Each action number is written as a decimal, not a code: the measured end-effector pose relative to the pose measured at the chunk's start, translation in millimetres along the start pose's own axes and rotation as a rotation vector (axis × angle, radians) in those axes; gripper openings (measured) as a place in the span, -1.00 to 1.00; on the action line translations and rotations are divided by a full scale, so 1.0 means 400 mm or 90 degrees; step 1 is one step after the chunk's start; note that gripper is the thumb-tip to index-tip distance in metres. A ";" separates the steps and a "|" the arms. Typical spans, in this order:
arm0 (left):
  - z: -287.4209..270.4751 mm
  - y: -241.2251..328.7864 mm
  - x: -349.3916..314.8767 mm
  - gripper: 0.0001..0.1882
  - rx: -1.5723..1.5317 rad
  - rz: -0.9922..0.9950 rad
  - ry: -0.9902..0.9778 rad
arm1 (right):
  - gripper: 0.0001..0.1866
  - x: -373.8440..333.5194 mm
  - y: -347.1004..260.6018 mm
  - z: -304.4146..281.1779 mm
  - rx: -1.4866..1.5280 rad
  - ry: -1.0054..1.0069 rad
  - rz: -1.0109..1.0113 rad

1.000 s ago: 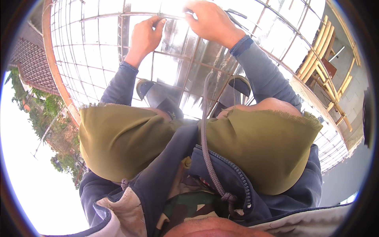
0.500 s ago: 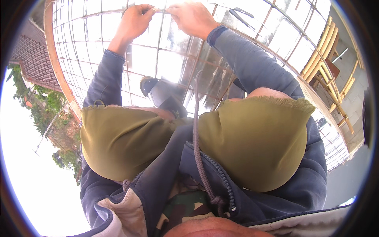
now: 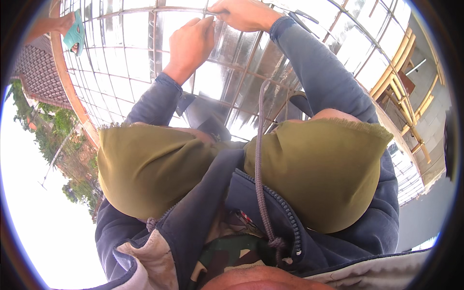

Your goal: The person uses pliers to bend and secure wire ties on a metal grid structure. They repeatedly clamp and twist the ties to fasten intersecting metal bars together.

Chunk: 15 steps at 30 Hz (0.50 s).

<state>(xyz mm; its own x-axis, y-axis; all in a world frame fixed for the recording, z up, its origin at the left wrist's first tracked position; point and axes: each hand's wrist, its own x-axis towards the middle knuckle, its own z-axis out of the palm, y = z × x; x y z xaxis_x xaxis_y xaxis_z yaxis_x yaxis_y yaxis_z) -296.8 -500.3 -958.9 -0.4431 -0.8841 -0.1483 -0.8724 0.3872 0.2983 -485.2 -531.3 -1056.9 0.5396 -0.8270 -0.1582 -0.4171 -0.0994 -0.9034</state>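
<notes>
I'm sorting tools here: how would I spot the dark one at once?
Find the grid of metal bars, then the right hand, top centre. Just right of its blue cuff lies the tool, a dark, narrow V among crossing bars.

Brown mesh [image 3: 152,34] spreads beneath the left hand [image 3: 191,48] and right hand [image 3: 245,15]; behind them, navy sleeves [image 3: 325,72], olive shorts [image 3: 319,179], a green-and-tan camouflage shirt [image 3: 229,255]; to their left, a teal sandal [image 3: 73,36]; right, yellow bamboo [image 3: 393,63].
</notes>
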 end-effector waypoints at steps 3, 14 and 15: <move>-0.029 -0.043 -0.007 -0.77 -0.002 0.007 0.075 | -0.59 -0.017 -0.059 -0.010 -0.002 0.013 -0.004; -0.095 -0.067 0.061 -0.67 -0.072 -0.159 -0.035 | -0.65 -0.035 -0.051 0.038 -0.200 0.087 0.034; -0.112 -0.085 0.067 -0.67 -0.083 -0.183 -0.059 | -0.65 -0.035 -0.056 0.032 -0.190 0.090 0.032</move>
<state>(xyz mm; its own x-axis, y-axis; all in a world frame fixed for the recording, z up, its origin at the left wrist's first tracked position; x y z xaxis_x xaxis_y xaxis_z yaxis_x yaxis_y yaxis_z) -269.9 -548.8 -930.7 -0.2046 -0.9223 -0.3279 -0.9335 0.0830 0.3489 -474.2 -510.2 -1039.5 0.4147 -0.9014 -0.1244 -0.6482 -0.1966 -0.7357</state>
